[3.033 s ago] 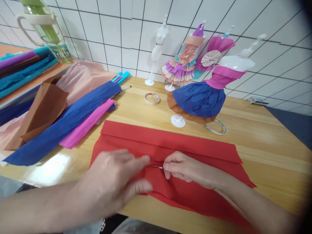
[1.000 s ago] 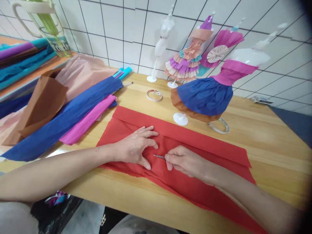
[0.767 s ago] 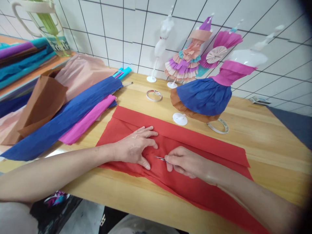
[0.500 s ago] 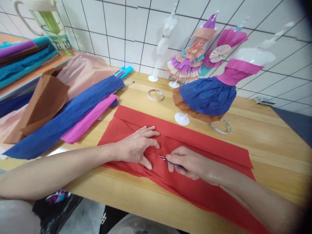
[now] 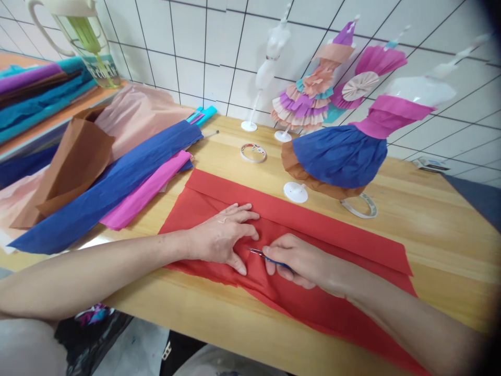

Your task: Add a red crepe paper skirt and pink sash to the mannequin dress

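Observation:
A long sheet of red crepe paper [image 5: 321, 235] lies across the wooden table [image 5: 430, 230], folded along its far edge. My left hand [image 5: 223, 237] rests flat on it, fingers spread, pressing the paper down. My right hand [image 5: 297, 258] is closed round small scissors [image 5: 260, 254] with a blue handle; their thin metal tips point left, close to my left thumb and low over the red paper.
Behind the red sheet stands a mannequin in a blue, brown and pink paper dress [image 5: 340, 154], two more dressed figures [image 5: 305, 99] and a bare white one [image 5: 270, 68]. Tape rolls [image 5: 253, 152] lie nearby. Blue, pink and brown paper [image 5: 113, 183] is piled left, by a jug [image 5: 86, 42].
My left hand has gone from pinching the paper near me to lying flat on it. The right hand and scissors have crept slightly left toward the left thumb.

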Motion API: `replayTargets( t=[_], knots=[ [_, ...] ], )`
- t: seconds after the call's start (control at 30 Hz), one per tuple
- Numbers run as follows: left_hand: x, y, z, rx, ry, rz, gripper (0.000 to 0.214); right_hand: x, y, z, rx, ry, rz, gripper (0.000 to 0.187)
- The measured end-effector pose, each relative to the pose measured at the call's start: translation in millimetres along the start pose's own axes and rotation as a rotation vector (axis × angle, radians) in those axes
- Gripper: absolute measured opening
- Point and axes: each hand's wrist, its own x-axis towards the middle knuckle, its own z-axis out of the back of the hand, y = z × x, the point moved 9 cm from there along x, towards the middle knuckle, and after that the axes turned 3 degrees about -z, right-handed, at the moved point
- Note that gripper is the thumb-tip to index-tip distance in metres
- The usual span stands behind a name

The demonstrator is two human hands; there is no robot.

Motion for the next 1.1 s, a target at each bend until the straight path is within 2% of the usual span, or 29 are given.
replayTargets(
  t=[0.37,0.67,0.9,1.1],
  knots=[
    [1.0,-2.4,1.8,0.002,-0.007,-0.027,0.067,4.4,5.0,0.8,-0.052,-0.03,0.096,0.029],
    [0.8,-0.6,1.2,-0.032,-0.009,-0.007,0.071,1.7,3.8,1.1,-0.061,-0.011,0.038,0.029],
    [1.2,-0.3,0.7,-0.023,0.014,0.009,0.07,3.0,11.0,2.7,-0.117,-0.067,0.133,0.03],
    [1.3,-0.3,2.2,-0.064,0.004,0.022,0.07,-0.4,14.3,0.6,-0.143,-0.037,0.151,0.029]
  ],
)
